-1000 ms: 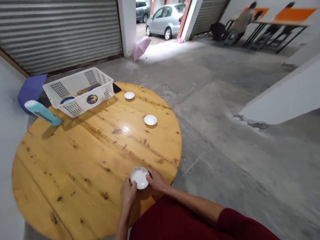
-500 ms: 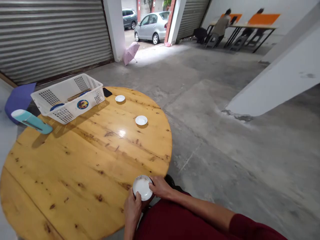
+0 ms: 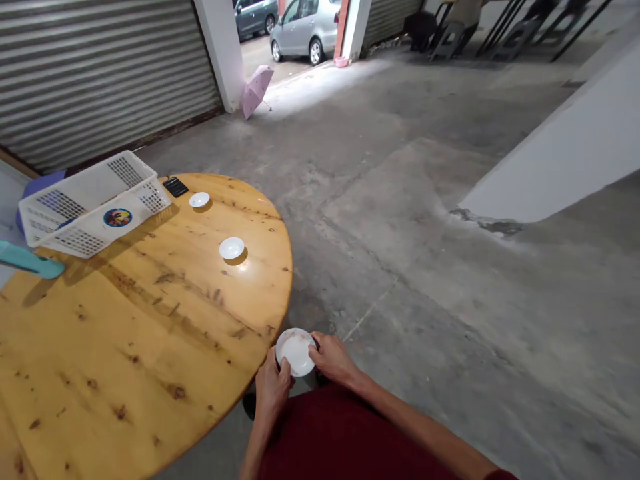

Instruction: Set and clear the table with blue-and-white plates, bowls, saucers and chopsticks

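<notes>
Both hands hold one small white dish [image 3: 296, 350] just off the round wooden table's [image 3: 130, 327] near right edge, above my lap. My left hand [image 3: 273, 390] grips its near left rim with thumb on top. My right hand [image 3: 334, 359] pinches the right rim. Two more small white dishes sit on the table: one [image 3: 231, 248] mid-right, one [image 3: 199, 199] farther back beside a black phone [image 3: 175, 187].
A white plastic basket [image 3: 90, 203] with blue-rimmed items stands at the table's far left. A teal bottle [image 3: 30, 260] lies at the left edge. Concrete floor spreads right; a pink umbrella [image 3: 255, 90], parked cars and a roller shutter are behind.
The dish in both hands has come off the table's edge toward my lap. My view has swung right, so the table sits farther left.
</notes>
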A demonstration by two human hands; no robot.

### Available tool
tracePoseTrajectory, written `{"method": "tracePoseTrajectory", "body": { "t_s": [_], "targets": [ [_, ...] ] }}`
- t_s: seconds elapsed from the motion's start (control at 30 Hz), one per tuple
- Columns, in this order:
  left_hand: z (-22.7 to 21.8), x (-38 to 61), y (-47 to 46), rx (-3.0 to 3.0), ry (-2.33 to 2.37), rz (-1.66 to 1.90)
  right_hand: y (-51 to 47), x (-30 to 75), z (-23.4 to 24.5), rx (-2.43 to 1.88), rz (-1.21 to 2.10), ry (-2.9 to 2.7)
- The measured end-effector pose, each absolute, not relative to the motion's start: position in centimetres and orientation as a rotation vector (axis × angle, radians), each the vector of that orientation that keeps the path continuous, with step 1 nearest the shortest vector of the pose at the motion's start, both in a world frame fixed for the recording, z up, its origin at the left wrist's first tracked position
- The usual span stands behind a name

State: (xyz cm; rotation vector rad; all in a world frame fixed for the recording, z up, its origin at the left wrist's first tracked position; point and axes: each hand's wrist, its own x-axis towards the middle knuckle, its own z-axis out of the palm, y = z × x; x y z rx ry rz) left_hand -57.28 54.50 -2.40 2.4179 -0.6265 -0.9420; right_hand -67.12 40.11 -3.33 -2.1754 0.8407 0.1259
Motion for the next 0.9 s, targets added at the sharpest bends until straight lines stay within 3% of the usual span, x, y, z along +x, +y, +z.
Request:
{"method": "tracePoseTrajectory", "body": {
  "t_s": [0.2, 0.4, 0.9],
  "targets": [
    [-0.2, -62.0, 46.5, 2.455, -0.768, -1.073, 34.2, -74.1, -4.6, -1.990, 0.047, 0.973],
    [0.2, -62.2, 43.7, 2.491, -0.772, -1.082, 31.4, -74.6, -6.2, -1.793, 0.079, 0.938],
    [-0.7, -47.5, 35.8, 2.352, -0.318, -0.832, 19.7, -54.3, -2.2, -2.117, 0.121, 0.598]
  ]
}}
